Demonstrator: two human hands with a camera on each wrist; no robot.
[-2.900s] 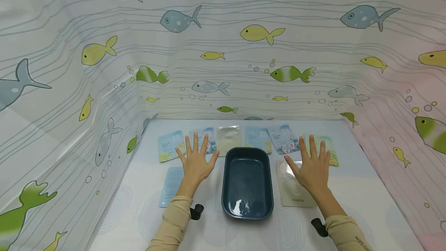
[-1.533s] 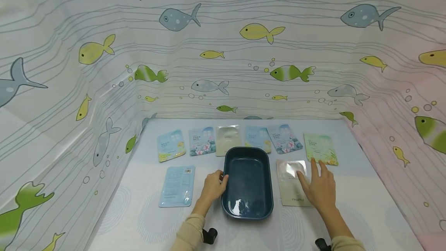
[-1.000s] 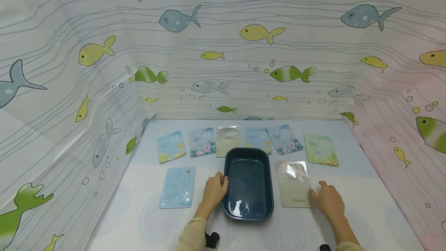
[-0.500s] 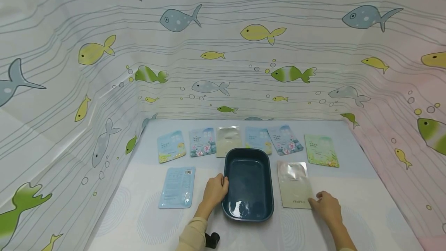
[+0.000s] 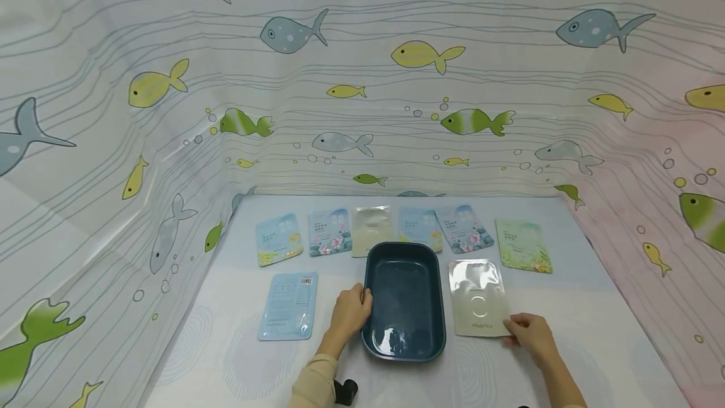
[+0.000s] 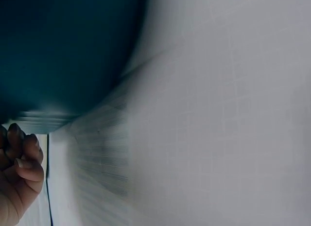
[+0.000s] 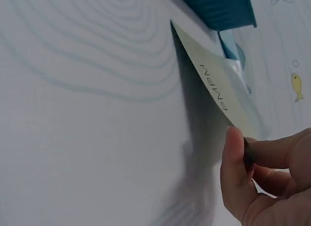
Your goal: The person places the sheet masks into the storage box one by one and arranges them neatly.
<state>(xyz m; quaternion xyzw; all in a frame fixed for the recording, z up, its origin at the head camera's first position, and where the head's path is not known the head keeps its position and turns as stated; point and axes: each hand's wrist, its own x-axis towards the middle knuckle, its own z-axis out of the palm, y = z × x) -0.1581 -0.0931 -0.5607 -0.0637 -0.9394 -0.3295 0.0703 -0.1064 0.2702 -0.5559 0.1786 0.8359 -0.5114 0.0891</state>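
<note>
My right hand (image 5: 532, 335) pinches the near right corner of a pale gold sheet mask packet (image 5: 480, 300) marked PMPM. In the right wrist view, thumb and fingers hold that packet (image 7: 218, 85) with the gripped corner raised above the table. My left hand (image 5: 349, 313) grips the left side of a dark blue rectangular basin (image 5: 403, 350), which stands mid-table with nothing in it. In the left wrist view the left hand (image 6: 22, 172) has curled fingers close under the edge of the basin (image 6: 63, 51).
Several sheet mask packets lie in a back row: blue (image 5: 279, 240), floral blue (image 5: 330, 232), gold (image 5: 372, 228), blue (image 5: 419, 226), floral blue (image 5: 464, 230) and green (image 5: 522, 244). Another blue packet (image 5: 287, 306) lies left of the basin. A fish-print curtain (image 5: 362, 112) surrounds the table.
Both hands came down from a spread pose over the table. The left took the basin's side; the right moved to the gold packet's near corner, pinched it and raised it slightly.
</note>
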